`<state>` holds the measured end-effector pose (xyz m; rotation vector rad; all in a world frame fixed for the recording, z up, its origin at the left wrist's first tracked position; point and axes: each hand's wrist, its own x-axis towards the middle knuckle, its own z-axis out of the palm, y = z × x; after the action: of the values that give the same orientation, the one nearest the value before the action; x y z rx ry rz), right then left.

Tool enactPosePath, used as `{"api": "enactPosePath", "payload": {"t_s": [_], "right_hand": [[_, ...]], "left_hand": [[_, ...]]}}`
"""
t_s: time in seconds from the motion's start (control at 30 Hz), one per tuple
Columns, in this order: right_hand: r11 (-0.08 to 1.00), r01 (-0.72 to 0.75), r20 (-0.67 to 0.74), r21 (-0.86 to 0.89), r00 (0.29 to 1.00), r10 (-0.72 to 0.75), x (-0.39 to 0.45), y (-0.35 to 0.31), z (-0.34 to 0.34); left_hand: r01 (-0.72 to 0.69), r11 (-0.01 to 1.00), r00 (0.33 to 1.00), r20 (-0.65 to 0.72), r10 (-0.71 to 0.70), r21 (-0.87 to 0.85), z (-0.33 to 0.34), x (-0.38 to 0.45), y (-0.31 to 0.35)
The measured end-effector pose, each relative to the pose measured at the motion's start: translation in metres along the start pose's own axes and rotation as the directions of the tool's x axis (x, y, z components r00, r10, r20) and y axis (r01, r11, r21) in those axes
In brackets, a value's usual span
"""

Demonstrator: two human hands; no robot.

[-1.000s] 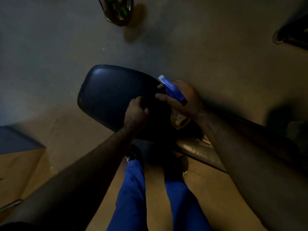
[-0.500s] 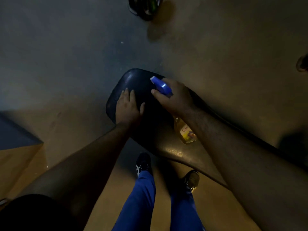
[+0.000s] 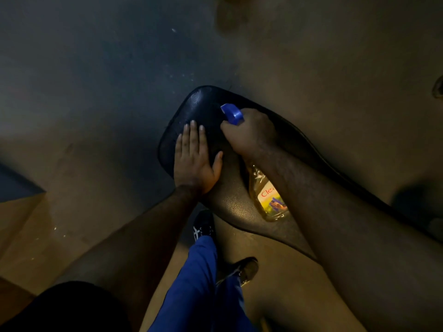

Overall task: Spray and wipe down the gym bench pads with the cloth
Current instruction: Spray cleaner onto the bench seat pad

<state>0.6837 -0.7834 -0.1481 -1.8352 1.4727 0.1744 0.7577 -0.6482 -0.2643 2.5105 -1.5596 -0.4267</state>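
Note:
A black padded gym bench pad [image 3: 203, 104] runs from the centre toward the lower right. My left hand [image 3: 194, 156] lies flat on its rounded end, fingers spread. A dark cloth may lie under the palm; in this dim light I cannot tell. My right hand [image 3: 249, 133] grips the neck of a spray bottle [image 3: 268, 195] with a blue trigger head [image 3: 231, 113], yellow liquid and a label. The nozzle points toward the far end of the pad. The bottle's body hangs just over the pad beneath my right forearm.
My legs in blue trousers [image 3: 203, 271] and dark shoes [image 3: 203, 226] stand beside the pad on a dim concrete floor [image 3: 96, 80]. A raised platform edge [image 3: 19, 188] sits at the left. A dark object [image 3: 438, 87] shows at the right edge.
My left hand went from a fist to a flat open palm on the pad's end. The right hand tilted the bottle lower over the pad. The view shifted so the pad moved right.

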Motion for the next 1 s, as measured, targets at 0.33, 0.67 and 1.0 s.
{"api": "enactPosePath", "payload": {"t_s": [0.33, 0.67, 1.0], "right_hand": [[0.979, -0.157, -0.023, 0.131, 0.987, 0.161, -0.036, 0.046, -0.017], [0.911, -0.298, -0.08, 0.285, 0.94, 0.332, -0.064, 0.088, -0.028], [0.87, -0.296, -0.132, 0.393, 0.919, 0.372, -0.12, 0.147, -0.046]], "left_hand": [[-0.116, 0.993, 0.993, 0.017, 0.116, 0.001, -0.007, -0.01, 0.039], [-0.22, 0.969, 0.967, 0.158, 0.201, 0.112, 0.035, -0.045, 0.106], [-0.387, 0.922, 0.902, 0.204, 0.381, -0.013, 0.047, -0.086, 0.161]]}}
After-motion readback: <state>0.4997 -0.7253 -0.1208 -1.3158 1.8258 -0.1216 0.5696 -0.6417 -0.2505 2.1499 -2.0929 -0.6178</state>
